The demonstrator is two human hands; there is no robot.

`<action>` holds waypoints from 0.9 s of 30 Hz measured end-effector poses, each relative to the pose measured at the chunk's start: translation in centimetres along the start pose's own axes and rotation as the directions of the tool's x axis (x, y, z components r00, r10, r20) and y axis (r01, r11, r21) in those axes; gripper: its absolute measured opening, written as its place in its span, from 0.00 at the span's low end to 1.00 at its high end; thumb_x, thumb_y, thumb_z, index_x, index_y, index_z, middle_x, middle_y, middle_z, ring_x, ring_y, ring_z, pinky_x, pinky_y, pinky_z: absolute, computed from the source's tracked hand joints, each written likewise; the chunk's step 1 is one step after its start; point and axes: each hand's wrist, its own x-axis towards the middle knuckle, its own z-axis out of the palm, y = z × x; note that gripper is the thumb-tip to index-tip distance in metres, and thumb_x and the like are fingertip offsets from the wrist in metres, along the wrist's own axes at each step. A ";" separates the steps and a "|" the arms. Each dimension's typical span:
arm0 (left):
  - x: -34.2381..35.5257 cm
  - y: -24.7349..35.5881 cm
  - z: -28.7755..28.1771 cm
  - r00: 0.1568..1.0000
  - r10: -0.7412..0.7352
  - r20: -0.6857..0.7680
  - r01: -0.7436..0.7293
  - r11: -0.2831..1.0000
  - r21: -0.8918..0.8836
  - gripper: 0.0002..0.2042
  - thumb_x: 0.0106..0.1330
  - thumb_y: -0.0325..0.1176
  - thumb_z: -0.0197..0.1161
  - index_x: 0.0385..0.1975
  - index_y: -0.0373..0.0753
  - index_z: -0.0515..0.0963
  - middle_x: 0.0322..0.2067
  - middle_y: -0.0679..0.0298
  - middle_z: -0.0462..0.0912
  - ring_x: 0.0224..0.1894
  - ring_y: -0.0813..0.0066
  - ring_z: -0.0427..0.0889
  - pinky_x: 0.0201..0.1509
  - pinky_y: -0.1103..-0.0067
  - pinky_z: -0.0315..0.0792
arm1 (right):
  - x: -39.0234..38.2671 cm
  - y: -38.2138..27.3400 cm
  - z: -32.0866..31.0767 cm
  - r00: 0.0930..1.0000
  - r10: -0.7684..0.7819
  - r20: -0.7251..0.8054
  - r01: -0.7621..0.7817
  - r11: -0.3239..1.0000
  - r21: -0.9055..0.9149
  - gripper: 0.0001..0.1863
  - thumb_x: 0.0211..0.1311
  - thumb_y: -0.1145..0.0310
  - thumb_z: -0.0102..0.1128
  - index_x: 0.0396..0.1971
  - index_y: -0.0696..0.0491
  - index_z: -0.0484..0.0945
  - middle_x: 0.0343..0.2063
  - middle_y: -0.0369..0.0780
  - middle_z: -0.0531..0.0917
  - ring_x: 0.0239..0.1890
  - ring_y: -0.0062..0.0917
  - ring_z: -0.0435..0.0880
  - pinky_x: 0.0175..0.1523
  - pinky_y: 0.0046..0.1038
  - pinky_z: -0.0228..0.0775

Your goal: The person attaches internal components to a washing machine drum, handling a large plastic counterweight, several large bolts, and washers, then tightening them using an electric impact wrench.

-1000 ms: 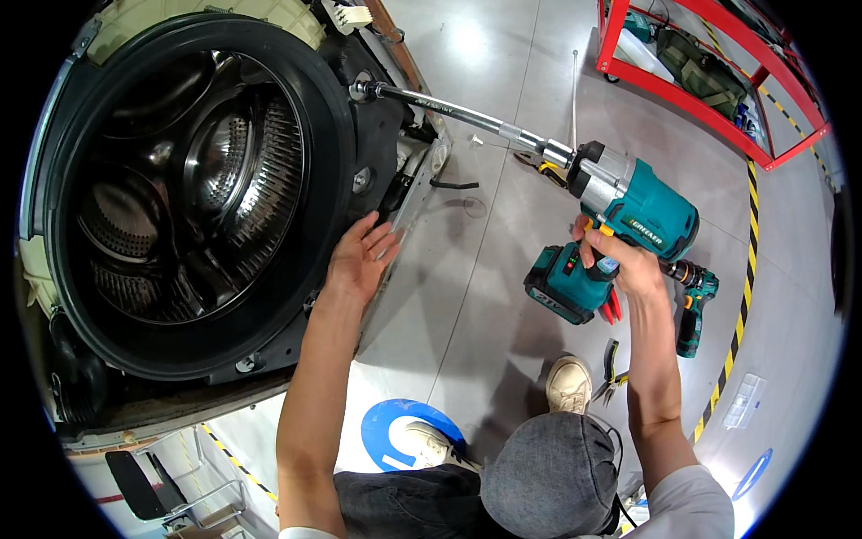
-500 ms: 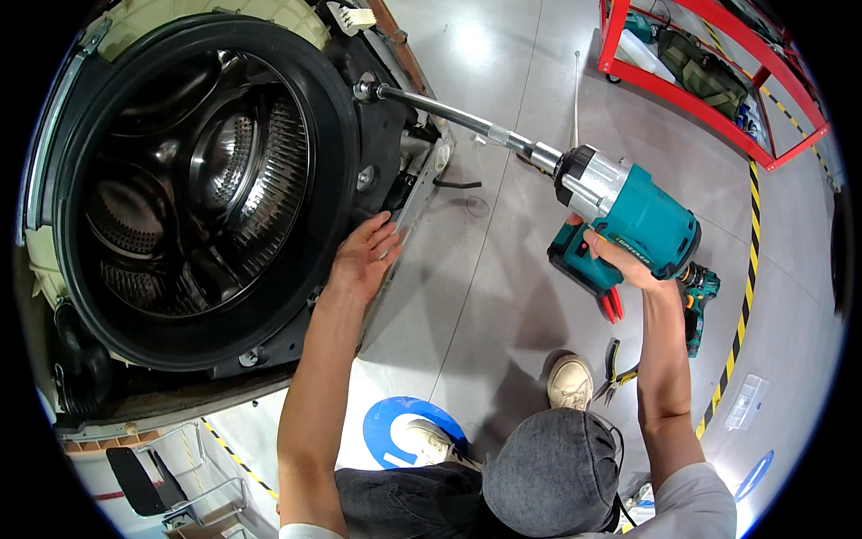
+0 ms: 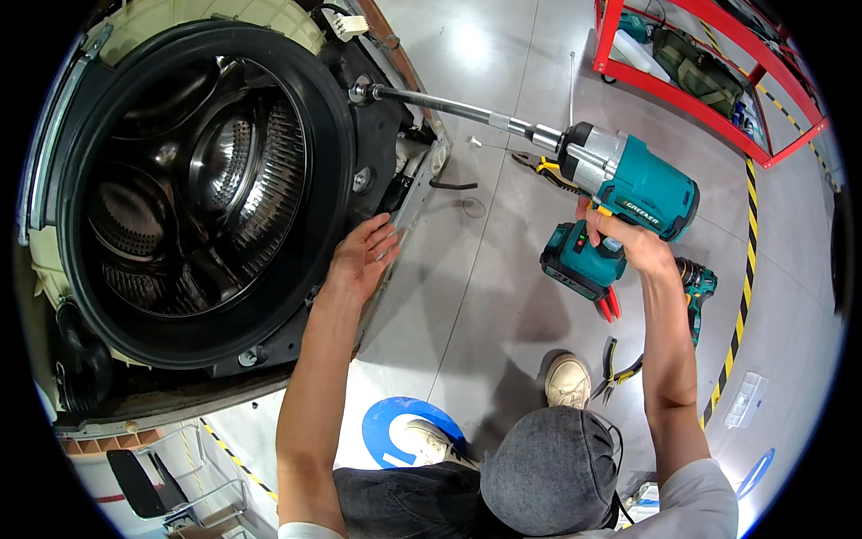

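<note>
My right hand [image 3: 624,238] is wrapped around the grip of a teal cordless impact wrench [image 3: 651,189]. From the wrench a long extension bar [image 3: 440,105] runs left, and its socket [image 3: 363,92] sits at the upper right bolt position of the black block beside the washing machine drum [image 3: 224,171]. A second bolt [image 3: 362,180] shows lower on that block. Palm up, my left hand [image 3: 364,256] lies at the right edge of the machine with loosely spread fingers and nothing in it. A wide black rubber ring [image 3: 328,220] surrounds the drum opening.
On the floor lie yellow-handled pliers [image 3: 548,171], red handles [image 3: 610,304], another pair of pliers [image 3: 620,368], a small teal drill [image 3: 696,292] and a short black rod [image 3: 452,186]. A red cart [image 3: 682,94] stands at the upper right, a chair [image 3: 139,485] at the lower left.
My right hand has raised the impact wrench slightly and turned its body, showing more of its side and battery. The socket stays at the bolt position. My left hand has hardly moved.
</note>
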 end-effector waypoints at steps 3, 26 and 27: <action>0.1 -0.1 -0.2 0.999 0.027 0.032 -0.027 1.000 0.008 0.21 0.68 0.37 0.54 0.57 0.32 0.68 0.57 0.49 0.67 0.62 0.58 0.65 0.65 0.65 0.63 | 0.1 0.3 0.0 1.000 -0.007 0.006 0.007 1.000 0.022 0.13 0.52 0.70 0.59 0.39 0.56 0.77 0.31 0.38 0.80 0.22 0.19 0.74 0.35 0.24 0.69; 0.7 0.1 -0.6 0.999 -0.032 0.033 0.033 0.999 -0.022 0.21 0.66 0.37 0.57 0.55 0.32 0.70 0.57 0.50 0.69 0.61 0.59 0.66 0.65 0.66 0.63 | -1.6 0.5 3.3 0.992 0.110 -0.062 -0.069 0.883 0.463 0.25 0.48 0.71 0.58 0.48 0.66 0.72 0.38 0.49 0.80 0.21 0.25 0.78 0.25 0.24 0.69; 0.6 0.1 -0.3 0.999 -0.030 0.036 0.030 0.999 -0.012 0.21 0.66 0.37 0.57 0.55 0.32 0.70 0.57 0.51 0.69 0.61 0.59 0.66 0.65 0.66 0.63 | -2.0 0.8 3.5 0.995 0.061 -0.075 -0.030 0.934 0.355 0.24 0.48 0.71 0.61 0.48 0.63 0.73 0.40 0.47 0.80 0.25 0.26 0.79 0.29 0.24 0.71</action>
